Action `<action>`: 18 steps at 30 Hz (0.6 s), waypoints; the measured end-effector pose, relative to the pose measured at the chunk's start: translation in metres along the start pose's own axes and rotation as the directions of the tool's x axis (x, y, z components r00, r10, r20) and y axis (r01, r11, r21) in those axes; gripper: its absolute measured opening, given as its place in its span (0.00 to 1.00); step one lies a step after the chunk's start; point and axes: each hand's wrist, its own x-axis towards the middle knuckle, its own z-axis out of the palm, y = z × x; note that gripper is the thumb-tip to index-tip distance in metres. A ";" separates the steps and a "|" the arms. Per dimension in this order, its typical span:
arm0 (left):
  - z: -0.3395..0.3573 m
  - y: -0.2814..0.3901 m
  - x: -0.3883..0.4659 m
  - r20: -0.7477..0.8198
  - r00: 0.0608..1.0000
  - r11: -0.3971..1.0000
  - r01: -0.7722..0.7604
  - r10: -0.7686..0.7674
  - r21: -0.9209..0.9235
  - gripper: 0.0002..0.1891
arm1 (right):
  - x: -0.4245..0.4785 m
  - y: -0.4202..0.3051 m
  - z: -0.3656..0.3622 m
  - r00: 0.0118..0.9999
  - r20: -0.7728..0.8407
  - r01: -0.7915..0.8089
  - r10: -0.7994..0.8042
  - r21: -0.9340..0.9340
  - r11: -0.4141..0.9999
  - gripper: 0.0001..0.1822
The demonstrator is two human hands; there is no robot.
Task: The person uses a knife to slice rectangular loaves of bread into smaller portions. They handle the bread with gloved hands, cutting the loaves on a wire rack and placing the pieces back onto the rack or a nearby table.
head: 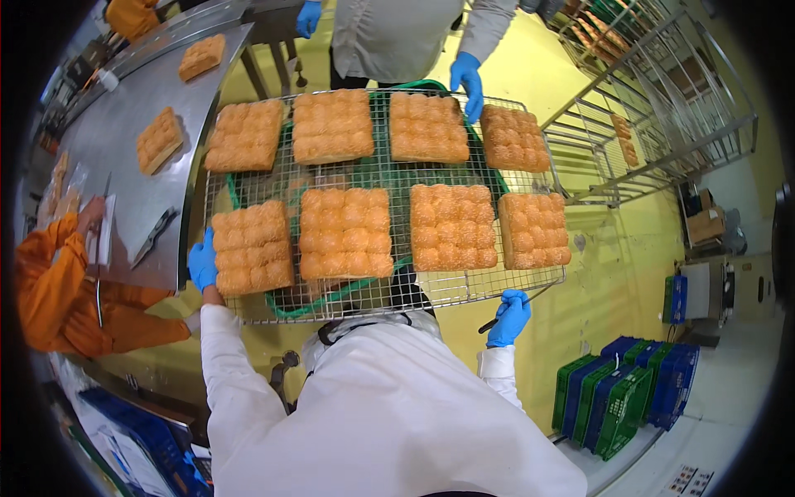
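Observation:
A wire cooling rack (400, 174) lies before me, bearing two rows of golden pull-apart bread slabs, several of them sprinkled with seeds. My left hand (202, 261), in a blue glove, is at the rack's left edge, against the side of the near-left bread slab (253, 248). Whether its fingers grip the bread or the rack is hidden. Just off the rack's near right corner, my right hand (510, 318), also gloved, is closed around a thin tool (487, 326) with a black handle. Its narrow shaft points towards the rack, below the near-right bread slab (535, 231).
Across the rack, a co-worker's blue-gloved hand (469, 87) is beside the far-right bread slab (515, 138). Green crates (366, 289) show beneath the mesh. Left is a steel table (133, 211) with a knife (154, 236); another person in orange (56, 292) holds a long blade. A rack trolley (652, 124) stands right.

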 end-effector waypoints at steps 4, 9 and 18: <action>-0.017 0.030 -0.014 0.011 1.000 0.999 0.015 -0.015 0.035 0.43 | 0.004 0.022 0.008 0.999 0.033 -0.036 0.035 0.031 0.999 0.08; -0.028 0.028 -0.010 0.036 0.998 0.995 0.038 -0.042 0.091 0.39 | -0.007 0.014 0.006 0.990 0.126 -0.059 0.058 0.003 0.998 0.07; -0.058 0.030 -0.074 -0.211 0.964 0.790 -0.253 0.160 -0.559 0.14 | -0.067 -0.034 0.031 0.959 0.236 -0.166 0.155 0.028 0.986 0.09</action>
